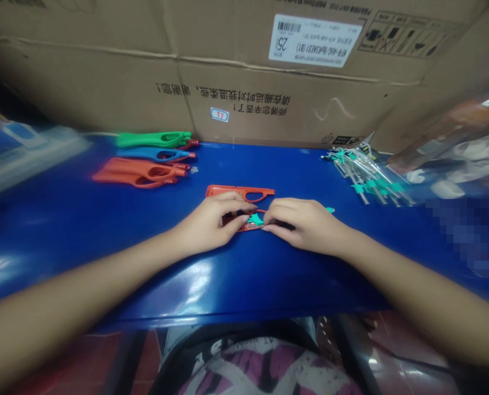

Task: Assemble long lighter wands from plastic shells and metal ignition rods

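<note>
An orange lighter handle half (pixel 250 227) lies on the blue table, mostly covered by my fingers. A green trigger piece (pixel 256 220) shows inside it, between my two hands. My left hand (pixel 219 222) is closed, its thumb and fingers pinching the left part of the handle half and the green piece's edge. With thumb and forefinger together, my right hand (pixel 297 222) grips the right part of the handle half. A small green tip (pixel 330 210) pokes out behind the right hand. Just beyond the hands rests another orange handle half (pixel 225 190), apart from both.
At the back left lie green handles (pixel 149 139), blue handles (pixel 145 153) and orange handles (pixel 124 171), with small screws (pixel 194 170) beside them. A pile of metal lighter tubes (pixel 367 178) with green parts is at the right. A cardboard box (pixel 116 71) walls off the back.
</note>
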`<state>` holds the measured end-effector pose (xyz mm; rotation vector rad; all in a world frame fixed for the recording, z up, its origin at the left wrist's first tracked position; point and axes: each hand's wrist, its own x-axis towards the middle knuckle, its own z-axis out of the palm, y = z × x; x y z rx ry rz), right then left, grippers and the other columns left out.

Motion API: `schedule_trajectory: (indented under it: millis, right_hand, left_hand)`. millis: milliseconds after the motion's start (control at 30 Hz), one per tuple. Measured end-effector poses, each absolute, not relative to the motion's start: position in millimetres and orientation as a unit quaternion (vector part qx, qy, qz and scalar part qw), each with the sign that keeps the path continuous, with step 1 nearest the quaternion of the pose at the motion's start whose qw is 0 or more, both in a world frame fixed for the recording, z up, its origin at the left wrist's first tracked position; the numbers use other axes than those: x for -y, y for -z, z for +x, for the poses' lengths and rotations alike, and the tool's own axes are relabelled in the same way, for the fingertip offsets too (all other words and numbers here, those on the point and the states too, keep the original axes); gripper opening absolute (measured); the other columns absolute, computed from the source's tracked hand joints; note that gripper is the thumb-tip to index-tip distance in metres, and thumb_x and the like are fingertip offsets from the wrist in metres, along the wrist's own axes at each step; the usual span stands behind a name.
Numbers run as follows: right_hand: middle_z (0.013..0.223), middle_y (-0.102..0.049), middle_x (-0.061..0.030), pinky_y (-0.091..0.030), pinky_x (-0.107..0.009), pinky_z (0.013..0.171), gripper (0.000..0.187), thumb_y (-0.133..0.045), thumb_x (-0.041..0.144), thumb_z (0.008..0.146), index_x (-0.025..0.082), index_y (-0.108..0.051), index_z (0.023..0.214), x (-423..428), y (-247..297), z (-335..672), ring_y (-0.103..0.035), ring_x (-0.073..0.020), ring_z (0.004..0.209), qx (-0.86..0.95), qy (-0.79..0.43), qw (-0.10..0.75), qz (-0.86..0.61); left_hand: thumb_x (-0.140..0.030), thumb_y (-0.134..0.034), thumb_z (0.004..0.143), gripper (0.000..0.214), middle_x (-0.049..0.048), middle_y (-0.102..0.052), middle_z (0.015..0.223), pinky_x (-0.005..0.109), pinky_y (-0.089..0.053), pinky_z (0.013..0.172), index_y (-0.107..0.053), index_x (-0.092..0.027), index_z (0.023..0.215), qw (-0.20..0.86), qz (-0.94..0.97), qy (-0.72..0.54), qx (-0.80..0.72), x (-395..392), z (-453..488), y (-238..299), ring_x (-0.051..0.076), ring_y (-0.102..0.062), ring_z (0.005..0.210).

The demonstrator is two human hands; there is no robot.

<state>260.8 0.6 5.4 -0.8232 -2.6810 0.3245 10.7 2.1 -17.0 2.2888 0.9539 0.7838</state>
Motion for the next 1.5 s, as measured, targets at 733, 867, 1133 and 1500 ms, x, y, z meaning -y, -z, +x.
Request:
schedule_trajectory:
  millis: [733, 867, 1133, 1500]
  right_hand:
    - [0.095, -0.063, -0.0064, -0.037, -0.027, 0.061, 0.034, -0.048, 0.029, 0.105, 0.025, -0.070, 0.130, 4, -9, 261, -0.054, -0.0163, 0.078, 0.953, -0.040, 0.082, -0.288]
    - [0.097, -0.062, -0.0072, -0.043, -0.029, 0.066, 0.034, -0.051, 0.028, 0.103, 0.024, -0.069, 0.132, 4, -13, 264, -0.057, -0.0178, 0.082, 0.951, -0.086, 0.071, -0.289]
    - [0.099, -0.064, -0.0055, -0.050, -0.029, 0.073, 0.044, -0.059, 0.025, 0.097, 0.023, -0.060, 0.141, -4, -13, 268, -0.060, -0.0159, 0.083, 0.895, -0.223, 0.224, -0.314]
    - [0.095, -0.065, -0.0041, -0.045, -0.027, 0.073, 0.019, -0.070, 0.034, 0.090, 0.020, -0.071, 0.104, -6, -4, 263, -0.062, -0.0160, 0.084, 0.866, -0.244, 0.199, -0.388]
  left_hand:
    - [-0.034, -0.074, 0.082, 0.025, 0.0077, -0.081, 0.095, 0.036, -0.061, 0.082, -0.078, -0.016, 0.099, 0.441, 0.747, -0.280, -0.411, -15, 8, 11, 0.022, -0.076, 0.086]
    - [-0.034, -0.072, 0.084, 0.025, 0.0083, -0.081, 0.092, 0.037, -0.062, 0.081, -0.078, -0.015, 0.099, 0.451, 0.740, -0.279, -0.415, -13, 9, 10, 0.022, -0.076, 0.085]
    - [-0.029, -0.061, 0.090, 0.027, 0.0063, -0.079, 0.098, 0.031, -0.058, 0.077, -0.074, -0.017, 0.111, 0.315, 0.799, -0.289, -0.422, 1, 9, 5, 0.019, -0.073, 0.084]
    - [-0.032, -0.065, 0.091, 0.025, 0.0047, -0.075, 0.093, 0.031, -0.055, 0.075, -0.074, -0.018, 0.109, 0.283, 0.824, -0.235, -0.432, 2, 8, 5, 0.019, -0.068, 0.081]
